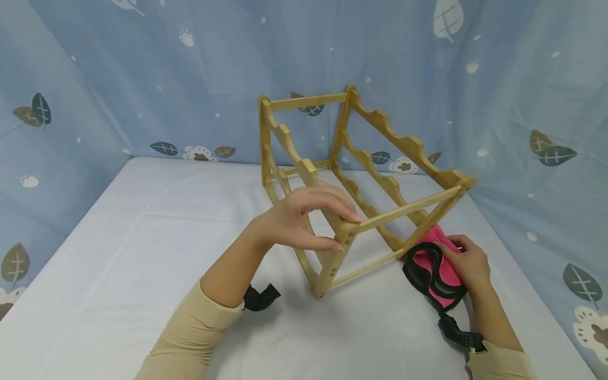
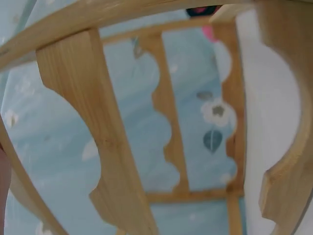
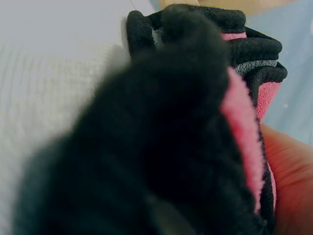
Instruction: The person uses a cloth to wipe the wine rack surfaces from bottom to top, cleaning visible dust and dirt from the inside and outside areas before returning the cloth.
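A pale wooden rack (image 1: 401, 212) with scalloped side rails stands on the white surface, turned at an angle. My left hand (image 1: 291, 215) grips its near left top corner, fingers over the top and thumb against the front post. The left wrist view looks through the rack's curved slats (image 2: 100, 103). At the rack's near right corner, my right hand (image 1: 474, 266) holds a folded pink cloth with thick black edging (image 1: 452, 272). Close up in the right wrist view, the fuzzy pink cloth (image 3: 244, 134) shows grey inner layers, and blurred black edging covers much of that view.
The white-covered table (image 1: 157, 237) lies under everything. Blue curtains (image 1: 214, 63) printed with leaves and flowers enclose the back and both sides, close behind the rack. Black wrist mounts sit at the left wrist (image 1: 260, 298) and right wrist (image 1: 458, 333).
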Available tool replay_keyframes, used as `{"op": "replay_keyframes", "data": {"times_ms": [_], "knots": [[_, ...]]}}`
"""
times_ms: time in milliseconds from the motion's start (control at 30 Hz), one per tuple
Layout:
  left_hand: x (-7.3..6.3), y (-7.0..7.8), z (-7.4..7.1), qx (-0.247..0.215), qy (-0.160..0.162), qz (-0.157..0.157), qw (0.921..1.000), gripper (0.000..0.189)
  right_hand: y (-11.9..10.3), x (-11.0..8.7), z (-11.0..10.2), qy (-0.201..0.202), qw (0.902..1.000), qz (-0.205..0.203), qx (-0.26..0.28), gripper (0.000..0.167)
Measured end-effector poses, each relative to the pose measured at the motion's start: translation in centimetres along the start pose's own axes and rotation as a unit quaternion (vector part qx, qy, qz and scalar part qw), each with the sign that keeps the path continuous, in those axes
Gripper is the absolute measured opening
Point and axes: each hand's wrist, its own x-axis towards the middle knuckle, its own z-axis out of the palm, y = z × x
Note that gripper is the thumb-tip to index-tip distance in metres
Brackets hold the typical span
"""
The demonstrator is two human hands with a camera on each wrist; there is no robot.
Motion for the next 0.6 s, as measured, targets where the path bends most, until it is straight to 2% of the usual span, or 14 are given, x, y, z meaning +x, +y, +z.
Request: {"op": "replay_keyframes", "data": {"times_ms": [133, 233, 467, 600], "knots": [[-0.9, 0.4, -1.8, -0.058, -0.006, -0.021, 0.9981, 0.04, -0.2, -0.2, -0.2, 0.01, 0.9999, -0.006, -0.004, 0.053], [-1.3, 0.5, -2.6, -0.085, -0.015, -0.032, 0.9958, 0.039, -0.3, -0.1, -0.2, 0.008, 0.9999, -0.006, -0.003, 0.053], [-1.5, 0.3, -3.0, -0.134, -0.025, -0.019, 0.9905, 0.043, -0.2, 0.0, -0.1, 0.007, 0.9999, -0.004, -0.009, 0.051], [-1.4, 0.1, -3.5, -0.138, -0.041, -0.025, 0.9893, 0.044, -0.1, 0.1, -0.2, 0.006, 0.9999, -0.003, -0.009, 0.049]]}}
